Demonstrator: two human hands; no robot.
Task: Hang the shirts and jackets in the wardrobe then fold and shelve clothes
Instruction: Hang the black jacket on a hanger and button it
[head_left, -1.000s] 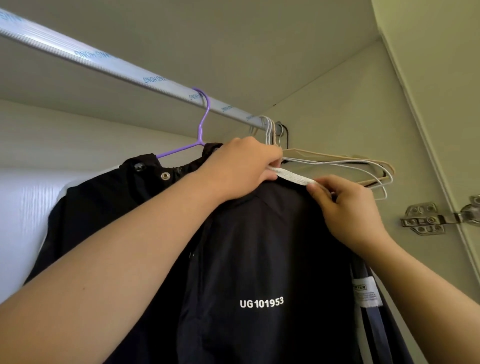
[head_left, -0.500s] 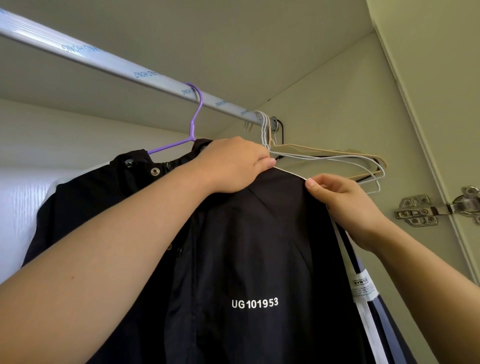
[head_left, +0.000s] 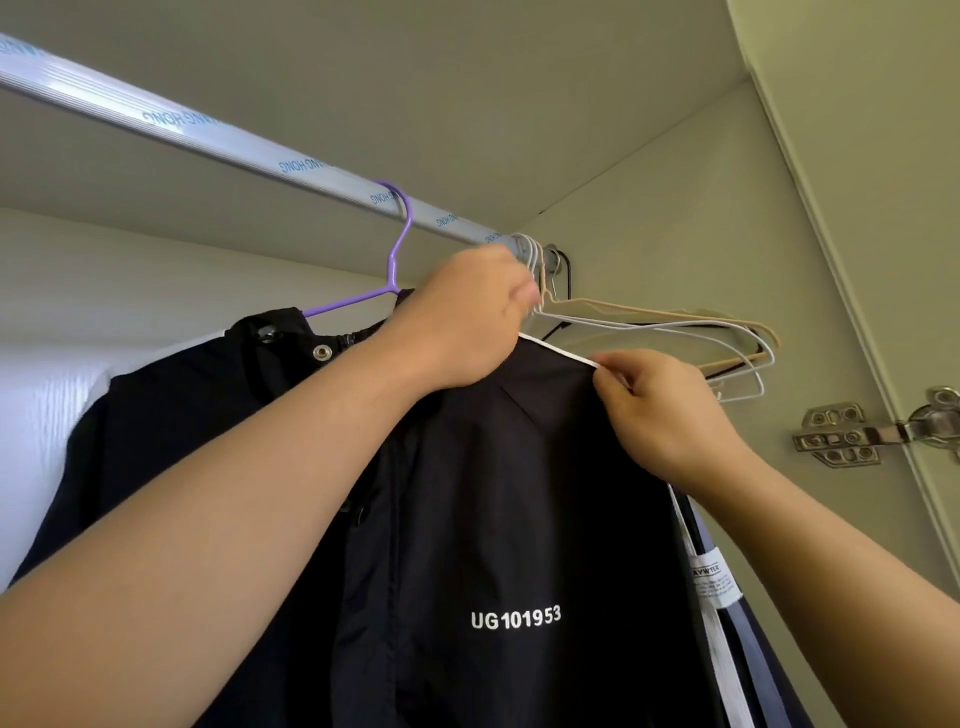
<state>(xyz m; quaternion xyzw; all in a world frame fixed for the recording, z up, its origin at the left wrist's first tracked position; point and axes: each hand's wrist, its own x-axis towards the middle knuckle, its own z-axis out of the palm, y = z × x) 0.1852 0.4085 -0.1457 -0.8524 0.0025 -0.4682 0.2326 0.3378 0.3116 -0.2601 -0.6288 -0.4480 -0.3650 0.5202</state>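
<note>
A black jacket (head_left: 493, 519) with white "UG101953" print hangs in front of me inside the wardrobe. My left hand (head_left: 462, 317) grips its collar area just under the silver rail (head_left: 208, 140). My right hand (head_left: 670, 410) pinches the white-edged shoulder seam of the same jacket. Behind it another black jacket (head_left: 171, 415) hangs on a purple hanger (head_left: 395, 254). What the front jacket hangs on is hidden by my left hand.
Several bare white, beige and black hangers (head_left: 675, 338) bunch at the rail's right end against the wardrobe side wall (head_left: 701, 234). A metal door hinge (head_left: 852, 434) sits at the right. The wardrobe ceiling is close above the rail.
My left hand has risen toward the rail near the bare hangers. My right hand has shifted slightly along the jacket's shoulder edge, still pinching it.
</note>
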